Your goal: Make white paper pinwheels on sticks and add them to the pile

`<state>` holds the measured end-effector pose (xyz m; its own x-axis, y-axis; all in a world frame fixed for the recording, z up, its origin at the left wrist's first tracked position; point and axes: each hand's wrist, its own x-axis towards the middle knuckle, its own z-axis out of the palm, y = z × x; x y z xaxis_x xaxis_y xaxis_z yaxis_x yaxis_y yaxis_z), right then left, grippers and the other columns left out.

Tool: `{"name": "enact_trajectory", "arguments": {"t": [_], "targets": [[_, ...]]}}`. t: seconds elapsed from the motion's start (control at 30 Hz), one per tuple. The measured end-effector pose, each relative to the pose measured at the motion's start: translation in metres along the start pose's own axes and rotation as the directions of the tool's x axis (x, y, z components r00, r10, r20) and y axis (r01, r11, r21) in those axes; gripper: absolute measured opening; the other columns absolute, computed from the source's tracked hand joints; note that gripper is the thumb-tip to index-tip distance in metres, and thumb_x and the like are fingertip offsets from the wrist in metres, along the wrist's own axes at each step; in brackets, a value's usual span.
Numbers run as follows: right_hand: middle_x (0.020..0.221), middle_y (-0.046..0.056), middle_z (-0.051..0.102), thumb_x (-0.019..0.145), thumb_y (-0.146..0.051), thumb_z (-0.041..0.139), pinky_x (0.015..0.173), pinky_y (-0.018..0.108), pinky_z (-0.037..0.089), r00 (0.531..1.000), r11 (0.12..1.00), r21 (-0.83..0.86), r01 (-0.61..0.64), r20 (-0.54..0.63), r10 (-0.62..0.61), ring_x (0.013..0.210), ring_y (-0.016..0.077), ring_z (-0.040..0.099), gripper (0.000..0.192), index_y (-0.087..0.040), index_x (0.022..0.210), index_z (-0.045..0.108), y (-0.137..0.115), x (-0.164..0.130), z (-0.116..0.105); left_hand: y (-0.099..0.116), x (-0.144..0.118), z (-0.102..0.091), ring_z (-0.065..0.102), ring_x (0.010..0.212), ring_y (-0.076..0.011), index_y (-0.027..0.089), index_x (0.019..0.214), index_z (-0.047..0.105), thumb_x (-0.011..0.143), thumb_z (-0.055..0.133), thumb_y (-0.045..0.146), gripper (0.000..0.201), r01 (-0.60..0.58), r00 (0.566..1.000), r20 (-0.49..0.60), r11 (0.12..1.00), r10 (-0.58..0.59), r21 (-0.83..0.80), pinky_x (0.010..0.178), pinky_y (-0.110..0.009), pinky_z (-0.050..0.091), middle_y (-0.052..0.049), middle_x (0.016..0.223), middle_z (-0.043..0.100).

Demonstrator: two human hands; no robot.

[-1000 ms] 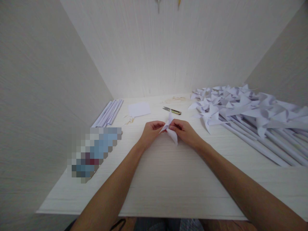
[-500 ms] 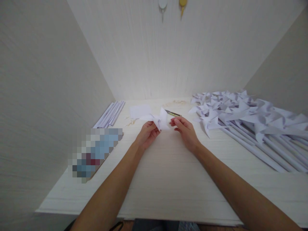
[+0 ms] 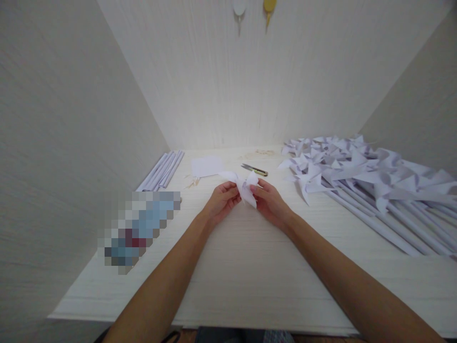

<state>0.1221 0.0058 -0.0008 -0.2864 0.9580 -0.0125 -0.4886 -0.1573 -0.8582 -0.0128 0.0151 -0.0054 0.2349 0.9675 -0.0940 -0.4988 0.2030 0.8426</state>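
Note:
A white paper pinwheel head with curled blades is held up over the table between my two hands. My left hand grips it from the left, thumb and fingers closed at its lower edge. On the other side, my right hand pinches a blade with the thumb in front and the fingers partly hidden behind the paper. Just beyond the pinwheel lie small thread snips with a yellowish handle. A flat sheet of white paper lies behind my left hand, small pale sticks beside it.
Many finished paper pinwheels on rolled paper sticks are heaped at the right. Rolled paper tubes lie at the back left, with a blurred-out object nearer me. Walls enclose the table; two hooks hang on the back wall.
My right hand has moved left and taken hold of a blade of the pinwheel. The pinwheel has turned and come slightly lower, leaving the snips in fuller view.

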Motion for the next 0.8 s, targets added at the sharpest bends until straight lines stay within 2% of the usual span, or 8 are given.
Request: {"name": "enact_trajectory", "arguments": {"t": [0.2,0.43,0.53,0.63,0.8], "targets": [[0.063,-0.005,0.06,0.049,-0.025,0.078,0.054,0.022,0.04,0.996,0.992,0.112,-0.059,-0.056,0.066,0.057,0.0088,0.052,0.035,-0.02,0.076,0.056,-0.0015,-0.0006,-0.0004,-0.0013,-0.0015,0.0013,0.057,0.064,-0.0092,0.012,0.074,0.061,0.056,0.073,0.016,0.022,0.012,0.998,0.068,0.999,-0.015,0.048,0.068,-0.024,0.044,-0.002,0.07,0.063],[0.065,-0.004,0.061,0.045,-0.019,0.079,0.055,0.022,0.042,0.992,0.988,0.121,-0.096,-0.07,0.105,0.058,0.0087,0.054,0.041,-0.02,0.079,0.057,-0.0024,-0.0023,-0.0022,-0.0009,-0.0035,0.0034,0.057,0.061,-0.0101,0.013,0.066,0.059,0.052,0.075,0.016,0.022,0.035,0.996,0.083,0.996,-0.042,0.076,0.065,-0.024,0.046,0.0,0.063,0.061],[0.065,-0.004,0.061,0.046,-0.02,0.078,0.055,0.023,0.043,0.99,0.985,0.149,-0.081,-0.103,0.097,0.058,0.0095,0.054,0.037,-0.02,0.077,0.057,-0.0029,-0.0017,-0.0023,0.0015,-0.0058,0.0035,0.056,0.061,-0.0091,0.013,0.069,0.063,0.051,0.076,0.019,0.023,0.017,0.996,0.09,0.998,-0.023,0.068,0.067,-0.024,0.045,-0.001,0.067,0.063],[0.064,-0.005,0.061,0.045,-0.021,0.079,0.053,0.022,0.043,0.986,0.978,0.193,-0.078,-0.133,0.105,0.056,0.0089,0.053,0.037,-0.021,0.074,0.057,-0.0036,-0.0011,-0.0038,0.0042,-0.008,0.0042,0.058,0.067,-0.0092,0.013,0.074,0.067,0.046,0.079,0.02,0.031,0.003,0.989,0.146,0.998,-0.012,0.06,0.071,-0.023,0.045,-0.003,0.075,0.066],[0.066,-0.005,0.061,0.048,-0.022,0.077,0.053,0.024,0.043,0.991,0.985,0.154,-0.078,-0.1,0.094,0.056,0.0099,0.053,0.035,-0.022,0.075,0.055,-0.0017,0.0001,-0.0074,0.0006,-0.0048,0.003,0.059,0.071,-0.0111,0.015,0.07,0.066,0.043,0.081,0.019,0.031,-0.091,0.983,0.172,0.988,0.069,0.125,0.075,-0.025,0.044,-0.002,0.073,0.067]]}}
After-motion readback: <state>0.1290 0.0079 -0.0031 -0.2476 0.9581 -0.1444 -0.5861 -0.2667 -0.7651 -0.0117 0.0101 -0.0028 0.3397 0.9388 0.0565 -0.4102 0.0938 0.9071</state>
